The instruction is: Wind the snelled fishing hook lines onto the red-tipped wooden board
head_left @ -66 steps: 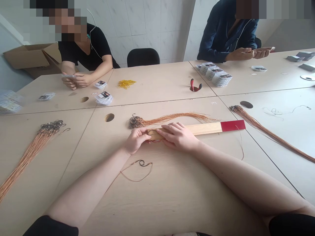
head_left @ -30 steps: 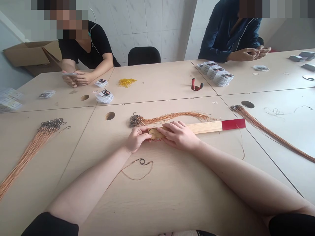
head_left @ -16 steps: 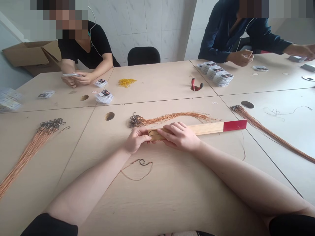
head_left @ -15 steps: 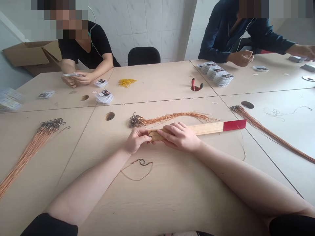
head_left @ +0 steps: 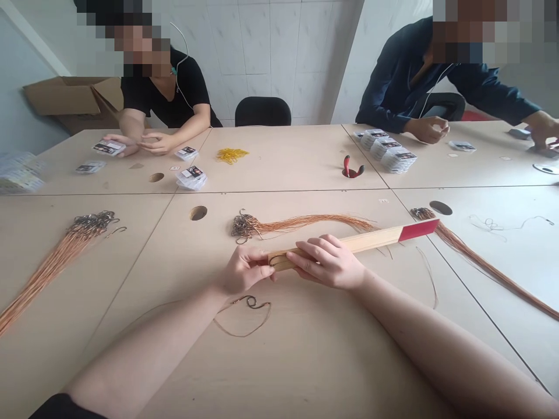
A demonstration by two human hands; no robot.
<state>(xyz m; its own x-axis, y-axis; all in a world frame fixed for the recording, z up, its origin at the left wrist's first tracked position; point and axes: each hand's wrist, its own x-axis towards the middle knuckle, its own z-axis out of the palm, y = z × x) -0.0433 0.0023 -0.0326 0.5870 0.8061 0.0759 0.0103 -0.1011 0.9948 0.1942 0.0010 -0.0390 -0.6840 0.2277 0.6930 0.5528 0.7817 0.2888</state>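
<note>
A long wooden strip [head_left: 375, 239] with a red end is held just above the table, slanting up to the right. My left hand [head_left: 243, 271] is closed, thumb and fingers pinching the strip's left end, where the curve of a dark hook [head_left: 272, 262] shows. My right hand [head_left: 331, 263] wraps over the strip a little further right, fingers closed on it. Behind the strip lies a bundle of dark hooks [head_left: 245, 226] with copper-coloured lines trailing right. Nearer me, a single loose hook [head_left: 252, 301] rests on the table with its thin line looped.
Further hook bundles lie left [head_left: 94, 223] and right [head_left: 441, 230]. Red-handled pliers [head_left: 348, 167] stand in a table hole. Yellow pieces [head_left: 231, 155] and stacked clear boxes [head_left: 386, 150] sit farther back. Two people work across the table [head_left: 279, 157].
The view has tilted slightly up. The strip's red end has risen relative to its left end. Across the table, the left person's hands have parted, one holding a clear box.
</note>
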